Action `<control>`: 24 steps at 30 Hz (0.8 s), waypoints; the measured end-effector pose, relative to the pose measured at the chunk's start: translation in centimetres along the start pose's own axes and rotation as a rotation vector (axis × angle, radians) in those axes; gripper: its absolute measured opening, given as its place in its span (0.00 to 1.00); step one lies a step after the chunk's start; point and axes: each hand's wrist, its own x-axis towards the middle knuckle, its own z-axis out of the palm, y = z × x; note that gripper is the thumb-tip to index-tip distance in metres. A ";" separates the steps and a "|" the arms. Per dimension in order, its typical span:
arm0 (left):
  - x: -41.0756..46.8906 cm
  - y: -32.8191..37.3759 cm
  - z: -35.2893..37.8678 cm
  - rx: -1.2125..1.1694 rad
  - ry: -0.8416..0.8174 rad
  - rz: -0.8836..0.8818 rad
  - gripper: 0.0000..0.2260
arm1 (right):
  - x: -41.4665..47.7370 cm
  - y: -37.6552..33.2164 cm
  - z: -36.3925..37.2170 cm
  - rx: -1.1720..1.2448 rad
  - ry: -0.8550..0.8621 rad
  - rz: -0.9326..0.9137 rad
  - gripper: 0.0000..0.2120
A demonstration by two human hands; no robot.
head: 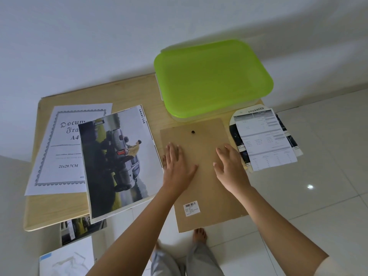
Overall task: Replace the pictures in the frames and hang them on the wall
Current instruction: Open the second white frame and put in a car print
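A brown frame backing board (205, 196) lies face down on the wooden table (49, 212), overhanging its near edge, with a barcode sticker near me and a small black hanger at its far end. My left hand (176, 166) lies flat on the board's left part, fingers straight. My right hand (231, 166) rests on its right part, fingers spread and straight. Left of the board lies a car picture (117, 162), overlapping a white "Document Frame A4" insert sheet (59, 152).
A clear box with a green lid (213, 76) stands at the table's far right, against the white wall. Printed leaflets (264, 138) lie right of the board. More papers (79, 228) lie on the tiled floor below the table, by my bare feet.
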 end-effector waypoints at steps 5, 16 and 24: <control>0.5 0.2 0.1 0.023 -0.025 0.009 0.38 | 0.2 0.3 -0.2 -0.012 -0.010 0.020 0.22; 0.0 -1.5 -3.1 -0.073 0.042 0.086 0.29 | 0.1 -2.8 -0.6 0.085 -0.007 0.019 0.22; -4.8 -12.8 -7.5 -0.132 0.263 -0.210 0.28 | -1.1 -14.1 3.9 0.182 -0.107 -0.199 0.22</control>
